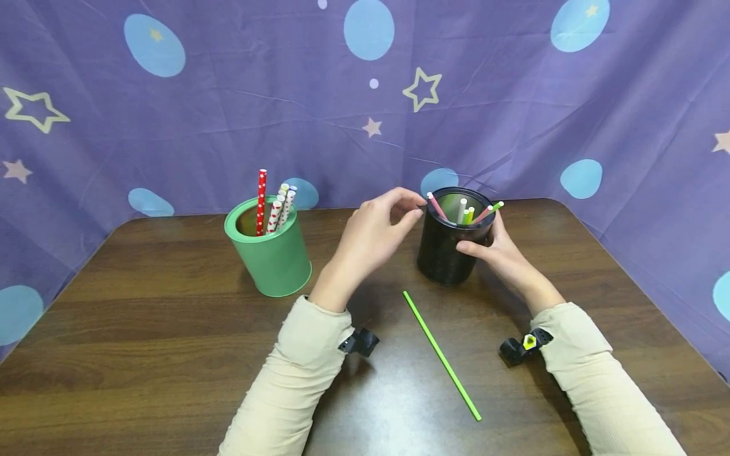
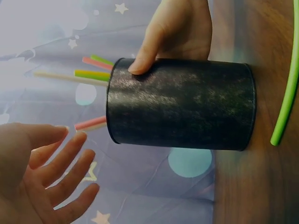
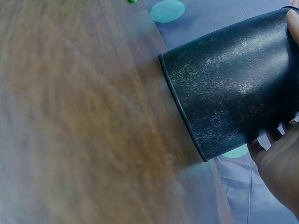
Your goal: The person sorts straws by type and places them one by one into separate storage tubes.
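Observation:
My right hand [image 1: 507,256] grips a black can [image 1: 447,256] by its right side, the thumb lying across the front near the top. Several straws lean inside it, among them a pink straw [image 1: 438,207], a white straw [image 1: 462,209] and a green-tipped straw [image 1: 498,206]. Just left of the can's rim hovers my left hand [image 1: 371,228], its fingers loosely bent. In the left wrist view that hand [image 2: 51,172] is apart from the straws and holds nothing. A long green straw [image 1: 441,356] lies on the table in front of the can.
A green can [image 1: 276,266] stands to the left on the brown wooden table [image 1: 171,329]. It holds a red straw with white marks [image 1: 261,202] and several white patterned straws [image 1: 275,216]. Behind the table hangs a purple curtain [image 1: 285,114] with stars and blue spots.

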The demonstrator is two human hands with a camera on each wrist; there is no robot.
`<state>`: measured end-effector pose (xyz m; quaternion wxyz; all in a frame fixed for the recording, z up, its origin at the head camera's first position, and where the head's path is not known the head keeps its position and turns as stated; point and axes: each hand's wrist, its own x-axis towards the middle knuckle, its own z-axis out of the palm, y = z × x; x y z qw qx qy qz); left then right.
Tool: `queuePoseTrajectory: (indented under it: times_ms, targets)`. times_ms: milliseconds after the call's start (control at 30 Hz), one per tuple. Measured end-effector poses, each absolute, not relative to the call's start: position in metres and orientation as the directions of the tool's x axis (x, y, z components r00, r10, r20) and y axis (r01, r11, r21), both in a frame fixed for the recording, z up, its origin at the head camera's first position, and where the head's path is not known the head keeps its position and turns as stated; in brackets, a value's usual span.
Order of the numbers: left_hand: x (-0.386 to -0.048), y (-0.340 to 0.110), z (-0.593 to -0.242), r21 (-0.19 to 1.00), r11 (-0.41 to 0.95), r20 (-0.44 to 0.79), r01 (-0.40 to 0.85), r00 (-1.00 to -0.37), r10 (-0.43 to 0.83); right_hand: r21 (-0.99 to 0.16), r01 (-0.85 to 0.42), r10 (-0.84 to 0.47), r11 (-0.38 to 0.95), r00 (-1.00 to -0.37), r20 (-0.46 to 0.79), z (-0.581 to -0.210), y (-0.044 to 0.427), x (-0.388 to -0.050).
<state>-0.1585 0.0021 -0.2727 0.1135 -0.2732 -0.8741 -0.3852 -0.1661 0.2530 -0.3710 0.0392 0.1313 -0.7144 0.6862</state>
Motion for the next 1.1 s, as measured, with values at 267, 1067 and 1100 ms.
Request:
queuePoseTrajectory:
  times_ms: [267,1067,1100]
  targets:
    - [-0.166,0.000,-0.281,0.615,0.618,0.327,0.490,-0.871,0.366,-0.971,-0.238,-0.128,0.030,-0.964,0.232,-0.371,0.255,-0.164]
    - [-0.166,-0.010,-0.301,0.687,0.604,0.251,0.404,-0.912,0.324,-0.968,-0.243,-0.132,0.062,-0.963,0.234,-0.373,0.253,-0.167]
    - [-0.165,-0.010,-0.303,0.692,0.600,0.243,0.401,-0.912,0.330,-0.968,-0.244,-0.130,0.061,-0.963,0.235,-0.372,0.254,-0.167]
